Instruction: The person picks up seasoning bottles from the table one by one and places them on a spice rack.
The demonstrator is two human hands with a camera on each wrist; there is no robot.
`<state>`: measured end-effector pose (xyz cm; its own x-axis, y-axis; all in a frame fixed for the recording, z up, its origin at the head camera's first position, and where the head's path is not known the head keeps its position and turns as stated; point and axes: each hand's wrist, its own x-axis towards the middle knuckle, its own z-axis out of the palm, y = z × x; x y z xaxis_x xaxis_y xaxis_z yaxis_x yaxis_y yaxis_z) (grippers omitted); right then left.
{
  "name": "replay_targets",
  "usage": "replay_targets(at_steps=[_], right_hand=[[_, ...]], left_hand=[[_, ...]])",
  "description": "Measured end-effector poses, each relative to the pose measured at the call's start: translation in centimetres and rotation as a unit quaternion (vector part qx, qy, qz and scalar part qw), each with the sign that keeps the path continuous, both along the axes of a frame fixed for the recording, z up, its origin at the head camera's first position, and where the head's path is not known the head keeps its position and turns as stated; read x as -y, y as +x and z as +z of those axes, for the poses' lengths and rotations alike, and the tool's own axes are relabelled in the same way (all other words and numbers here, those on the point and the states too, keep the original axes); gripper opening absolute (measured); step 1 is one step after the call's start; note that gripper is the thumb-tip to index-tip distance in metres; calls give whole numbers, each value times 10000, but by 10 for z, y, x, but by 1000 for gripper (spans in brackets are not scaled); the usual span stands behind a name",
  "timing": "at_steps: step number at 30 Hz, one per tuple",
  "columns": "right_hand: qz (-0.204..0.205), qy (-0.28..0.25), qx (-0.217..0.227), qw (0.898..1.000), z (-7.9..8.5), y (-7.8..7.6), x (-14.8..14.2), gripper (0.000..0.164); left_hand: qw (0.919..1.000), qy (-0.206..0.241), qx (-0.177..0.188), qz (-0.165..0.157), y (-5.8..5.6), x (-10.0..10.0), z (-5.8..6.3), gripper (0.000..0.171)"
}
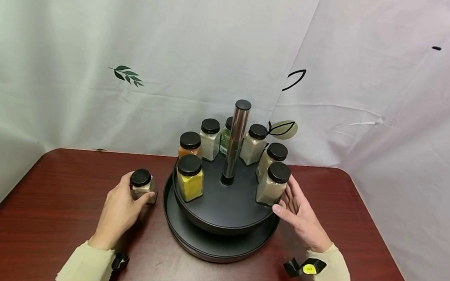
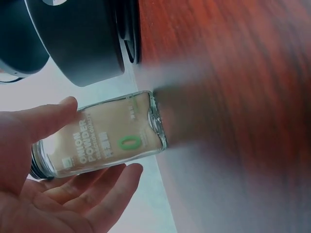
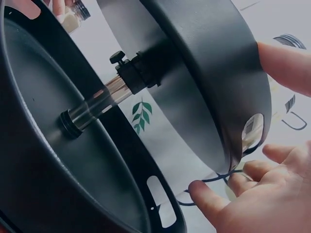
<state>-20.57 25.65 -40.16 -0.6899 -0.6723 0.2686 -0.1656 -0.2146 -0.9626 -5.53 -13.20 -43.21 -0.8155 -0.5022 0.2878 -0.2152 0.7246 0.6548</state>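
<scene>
My left hand (image 1: 118, 211) grips a square glass spice jar (image 2: 109, 136) with a black lid, thumb on one side and fingers on the other. Its label reads onion powder, and its base is close over the table. Beside it stands a black two-tier turntable rack (image 1: 225, 211) with a shiny central post (image 1: 236, 141). At the rack's right side, my right hand (image 1: 301, 217) has its thumb at the upper tier's rim, the other fingers loosely spread beside it. The nearest jar there is a pale beige one (image 1: 271, 192) on the upper tier.
Several more black-lidded jars ring the upper tier, including a yellow one (image 1: 190, 188), an orange one (image 1: 189, 145) and a green one (image 1: 225, 140). The lower tier (image 1: 217, 249) shows bare black. A white leaf-printed curtain (image 1: 178, 39) hangs behind the reddish-brown table (image 1: 58, 196).
</scene>
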Motion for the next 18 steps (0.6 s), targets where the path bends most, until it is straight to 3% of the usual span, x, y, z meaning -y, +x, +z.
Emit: replay_targets(at_steps=[9, 18], right_hand=[[-74, 312, 44, 9995, 2, 7, 2, 93], [-162, 356, -67, 9992, 2, 11, 2, 92]], left_hand=[[9998, 24, -59, 202, 9, -3, 2, 68], [9981, -58, -552, 281, 20, -9, 17, 71]])
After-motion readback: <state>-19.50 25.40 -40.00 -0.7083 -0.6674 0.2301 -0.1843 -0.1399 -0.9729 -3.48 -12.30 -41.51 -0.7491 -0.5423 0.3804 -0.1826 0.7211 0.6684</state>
